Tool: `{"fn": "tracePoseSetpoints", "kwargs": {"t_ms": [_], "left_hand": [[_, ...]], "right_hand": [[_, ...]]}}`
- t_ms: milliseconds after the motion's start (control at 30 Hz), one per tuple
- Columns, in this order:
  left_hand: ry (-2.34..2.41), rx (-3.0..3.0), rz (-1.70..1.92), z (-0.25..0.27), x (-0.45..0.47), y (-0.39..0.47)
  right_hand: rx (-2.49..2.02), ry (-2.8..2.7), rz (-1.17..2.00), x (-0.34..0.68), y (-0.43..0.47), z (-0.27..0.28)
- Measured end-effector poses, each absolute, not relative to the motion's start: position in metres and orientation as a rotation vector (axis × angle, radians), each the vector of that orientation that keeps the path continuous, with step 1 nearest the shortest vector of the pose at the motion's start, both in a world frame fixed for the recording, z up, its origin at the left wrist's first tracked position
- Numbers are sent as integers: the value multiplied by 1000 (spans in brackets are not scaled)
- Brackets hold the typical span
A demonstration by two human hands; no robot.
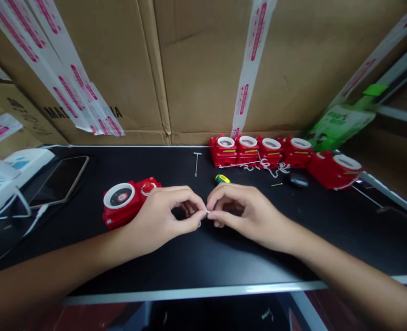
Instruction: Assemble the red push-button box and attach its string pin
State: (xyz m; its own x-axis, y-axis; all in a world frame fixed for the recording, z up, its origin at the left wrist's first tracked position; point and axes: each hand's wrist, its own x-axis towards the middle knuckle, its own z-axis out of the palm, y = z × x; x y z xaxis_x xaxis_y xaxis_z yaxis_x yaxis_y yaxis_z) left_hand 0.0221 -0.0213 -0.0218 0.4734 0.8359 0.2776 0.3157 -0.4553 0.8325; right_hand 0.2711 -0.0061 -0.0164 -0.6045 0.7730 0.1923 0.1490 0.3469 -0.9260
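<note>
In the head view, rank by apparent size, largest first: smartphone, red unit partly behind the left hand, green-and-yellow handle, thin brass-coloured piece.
1. Red unit and smartphone: unsure, as the left hand hides part of the unit.
2. Green-and-yellow handle.
3. Thin brass-coloured piece.

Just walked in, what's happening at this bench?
A person's left hand and right hand meet fingertip to fingertip, pinching a small pale piece too small to identify. A red unit sits partly hidden behind the left hand. More red units stand near the cardboard, with a T-handled tool lying to their left.
</note>
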Motion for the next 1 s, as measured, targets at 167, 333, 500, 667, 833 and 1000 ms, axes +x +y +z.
{"fn": "tracePoseSetpoints", "kwargs": {"t_ms": [167, 333, 500, 667, 833, 1000], "left_hand": [[978, 1574, 888, -20, 26, -16], [993, 1479, 770, -15, 26, -14], [789, 1457, 950, -16, 25, -15], [755, 1396, 967, -22, 22, -14], [831, 1353, 987, -26, 22, -11], [832, 1280, 985, -25, 24, -11]], "right_hand": [[-1345, -2325, 278, 288, 14, -10], [-1602, -2325, 269, 290, 27, -27], [-1432, -2140, 471, 301, 25, -5], [-1010, -1280, 888, 306, 14, 21], [-799, -1074, 1050, 298, 8, 22], [-698, -1188, 1123, 294, 0, 14]]}}
